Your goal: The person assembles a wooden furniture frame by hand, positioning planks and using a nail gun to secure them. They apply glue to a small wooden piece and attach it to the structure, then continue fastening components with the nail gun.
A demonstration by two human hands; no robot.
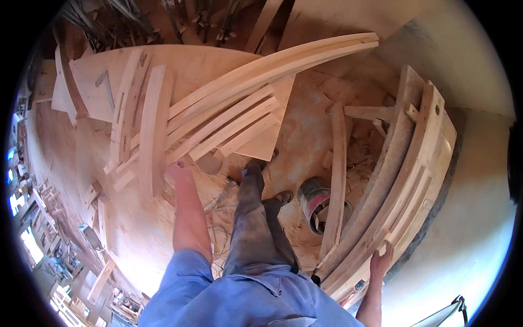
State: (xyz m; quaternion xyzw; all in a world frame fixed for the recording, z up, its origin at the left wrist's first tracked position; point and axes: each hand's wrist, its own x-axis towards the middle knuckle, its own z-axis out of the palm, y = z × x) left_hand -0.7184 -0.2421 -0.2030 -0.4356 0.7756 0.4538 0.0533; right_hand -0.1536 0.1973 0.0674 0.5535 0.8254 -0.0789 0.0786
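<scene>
My left hand (176,170) is closed at the right edge of a thick pale wooden board (154,122), and its fingertips are partly hidden. That board slants over several other timbers on a workbench-like sheet. At the right, my right hand (381,261) is closed around the near end of a narrow wooden strip (409,204). The strip lies along a long curved wooden beam (417,158), which leans with other curved pieces near the wall. Beyond my left hand, long curved rails (261,68) and shorter straight slats (239,122) lie across the sheet.
A plywood sheet (201,57) lies under the timbers. Between my legs and the right stack stands a dark bucket (314,199) with scraps in it. A wooden post (338,163) leans beside it. Sawdust covers the floor (305,125). A pale wall (474,201) bounds the right side.
</scene>
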